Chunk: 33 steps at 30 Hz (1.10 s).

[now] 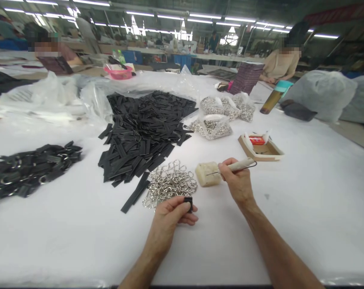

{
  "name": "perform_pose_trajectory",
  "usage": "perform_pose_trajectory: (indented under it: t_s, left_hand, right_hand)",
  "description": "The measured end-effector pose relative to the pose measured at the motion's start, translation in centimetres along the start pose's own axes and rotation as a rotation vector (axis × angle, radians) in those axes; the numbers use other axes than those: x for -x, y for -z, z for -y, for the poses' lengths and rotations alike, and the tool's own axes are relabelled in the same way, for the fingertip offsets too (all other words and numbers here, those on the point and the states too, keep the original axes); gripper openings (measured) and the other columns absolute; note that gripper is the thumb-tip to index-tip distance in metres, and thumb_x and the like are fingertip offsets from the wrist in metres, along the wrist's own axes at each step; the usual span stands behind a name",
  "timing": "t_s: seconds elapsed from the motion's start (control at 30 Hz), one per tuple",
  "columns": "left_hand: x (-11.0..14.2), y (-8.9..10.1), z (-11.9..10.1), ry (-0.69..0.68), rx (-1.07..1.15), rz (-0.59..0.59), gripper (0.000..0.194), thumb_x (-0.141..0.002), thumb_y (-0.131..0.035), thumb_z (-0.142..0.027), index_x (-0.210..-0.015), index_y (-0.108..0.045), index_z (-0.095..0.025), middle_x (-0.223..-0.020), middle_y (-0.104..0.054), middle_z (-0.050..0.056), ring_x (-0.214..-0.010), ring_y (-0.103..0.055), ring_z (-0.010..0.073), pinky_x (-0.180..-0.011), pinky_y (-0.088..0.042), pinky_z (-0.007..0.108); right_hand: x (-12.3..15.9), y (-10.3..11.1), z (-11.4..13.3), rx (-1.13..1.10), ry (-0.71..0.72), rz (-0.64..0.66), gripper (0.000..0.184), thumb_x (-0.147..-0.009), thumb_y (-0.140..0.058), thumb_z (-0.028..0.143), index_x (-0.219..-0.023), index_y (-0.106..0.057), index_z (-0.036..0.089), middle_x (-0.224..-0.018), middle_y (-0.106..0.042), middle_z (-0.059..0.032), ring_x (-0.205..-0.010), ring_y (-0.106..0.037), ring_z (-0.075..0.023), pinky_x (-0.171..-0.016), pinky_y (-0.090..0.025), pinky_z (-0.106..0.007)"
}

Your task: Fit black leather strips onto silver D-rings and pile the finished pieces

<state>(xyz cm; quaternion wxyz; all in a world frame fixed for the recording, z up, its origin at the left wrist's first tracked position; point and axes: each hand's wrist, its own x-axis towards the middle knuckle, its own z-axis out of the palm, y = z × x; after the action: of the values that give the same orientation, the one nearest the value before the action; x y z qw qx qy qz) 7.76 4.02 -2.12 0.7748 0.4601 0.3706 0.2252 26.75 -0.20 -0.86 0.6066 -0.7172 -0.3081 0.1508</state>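
Note:
Between the thumb and fingers of my left hand (176, 211) is a folded black strap piece (188, 204), its far end hidden by the grip. My right hand (236, 178) grips an awl (241, 164) by its pale handle. The awl's thin metal tip points left, at a yellowish block (208, 174) that looks like wax. Just beyond my left hand lies a heap of silver metal rings (171, 180). Two loose black strips (136, 192) rest left of the rings. Behind them spreads a large pile of black strips (140, 132).
At the left lies a pile of black straps with rings (34, 166). Clear bags of rings (210, 126) stand past the block. A small open box (261, 148) and a teal-lidded bottle (275, 97) are on the right. Other people sit across the table.

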Motion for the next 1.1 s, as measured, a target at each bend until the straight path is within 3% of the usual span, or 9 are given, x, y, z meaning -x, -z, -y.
perform_pose_trajectory:
  t_s: [0.8, 1.1]
  left_hand:
    - [0.14, -0.27, -0.2, -0.013, -0.036, -0.003, 0.012, -0.073, -0.062, -0.022, -0.074, -0.067, -0.011, -0.074, -0.07, 0.007, -0.055, -0.063, 0.0144, -0.055, -0.053, 0.024]
    - [0.1, -0.19, -0.11, -0.014, -0.008, -0.038, 0.013, -0.072, -0.063, -0.023, -0.075, -0.067, -0.011, -0.077, -0.07, 0.008, -0.055, -0.063, 0.0141, -0.056, -0.053, 0.024]
  right_hand:
    - [0.87, -0.86, 0.16, 0.258, 0.068, 0.081, 0.023, -0.073, -0.056, 0.037, -0.061, -0.048, 0.019, -0.048, -0.041, 0.0059, -0.047, -0.036, -0.0099, -0.047, -0.029, -0.022]
    - [1.03, 0.1, 0.72, 0.097, 0.065, -0.028, 0.021, -0.073, -0.059, 0.035, -0.063, -0.05, 0.019, -0.048, -0.039, 0.0059, -0.046, -0.034, -0.0091, -0.044, -0.028, -0.022]
